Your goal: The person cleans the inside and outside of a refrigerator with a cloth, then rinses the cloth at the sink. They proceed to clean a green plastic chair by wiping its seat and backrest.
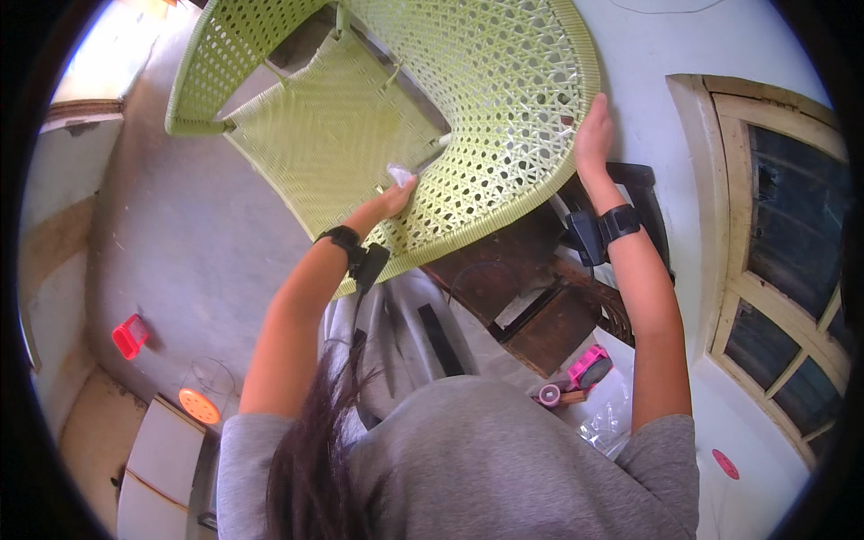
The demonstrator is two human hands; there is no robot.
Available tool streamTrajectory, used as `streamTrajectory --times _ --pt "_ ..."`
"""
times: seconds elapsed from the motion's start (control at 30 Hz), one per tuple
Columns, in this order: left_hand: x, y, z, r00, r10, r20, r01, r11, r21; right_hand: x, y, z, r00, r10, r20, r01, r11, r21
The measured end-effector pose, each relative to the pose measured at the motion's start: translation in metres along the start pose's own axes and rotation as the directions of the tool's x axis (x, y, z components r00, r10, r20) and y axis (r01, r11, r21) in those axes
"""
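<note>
A yellow-green woven chair (499, 88) fills the upper middle of the head view, tilted, with an openwork curved back and arms. Its seat (331, 135) is a tight weave in a diamond pattern. My left hand (398, 197) is inside the chair, where the seat meets the curved back. In its fingers is a crumpled whitish piece (400, 174), cloth or thin plastic; I cannot tell which. On the outer right, my right hand (594, 138) holds the wrapped rim (588, 61), its fingers partly hidden. Both wrists wear black straps with small devices.
Below the chair is dark wooden furniture (506, 270), with a black chair (631, 175) behind my right forearm. A pink tape dispenser (587, 368) lies near my right side. A red plastic basket (129, 336) and an orange stool (199, 406) are left. A window (783, 270) is right.
</note>
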State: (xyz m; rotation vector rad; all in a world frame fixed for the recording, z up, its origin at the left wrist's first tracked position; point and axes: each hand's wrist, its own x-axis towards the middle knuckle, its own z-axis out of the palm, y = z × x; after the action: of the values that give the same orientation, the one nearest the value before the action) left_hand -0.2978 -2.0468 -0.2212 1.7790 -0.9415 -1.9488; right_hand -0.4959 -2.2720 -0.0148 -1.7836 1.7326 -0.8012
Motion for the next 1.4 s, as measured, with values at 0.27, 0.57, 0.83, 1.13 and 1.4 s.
streamTrajectory --times 0.27,0.57,0.83,1.13,1.4 --pt "-0.078 -0.079 -0.009 0.992 0.041 0.116 -0.048 0.997 0.057 0.011 0.019 0.002 0.998 -0.01 0.07 0.006 0.998 0.067" --pt "-0.073 -0.131 -0.018 0.978 -0.208 0.008 0.198 0.938 0.283 0.009 0.016 0.002 0.999 -0.013 0.053 0.011 0.999 0.034" --pt "0.014 0.037 0.015 0.942 0.334 0.043 -0.331 0.941 -0.067 0.006 0.011 0.002 0.999 0.028 0.043 -0.028 1.0 0.011" --pt "-0.103 0.005 0.02 0.923 0.375 0.084 -0.381 0.864 0.331 0.003 0.005 0.0 0.999 0.042 0.021 -0.042 0.999 -0.031" --pt "-0.153 -0.075 -0.022 0.989 -0.057 0.137 -0.002 0.918 0.398 -0.002 -0.004 -0.001 1.0 -0.02 -0.018 0.018 0.997 -0.077"
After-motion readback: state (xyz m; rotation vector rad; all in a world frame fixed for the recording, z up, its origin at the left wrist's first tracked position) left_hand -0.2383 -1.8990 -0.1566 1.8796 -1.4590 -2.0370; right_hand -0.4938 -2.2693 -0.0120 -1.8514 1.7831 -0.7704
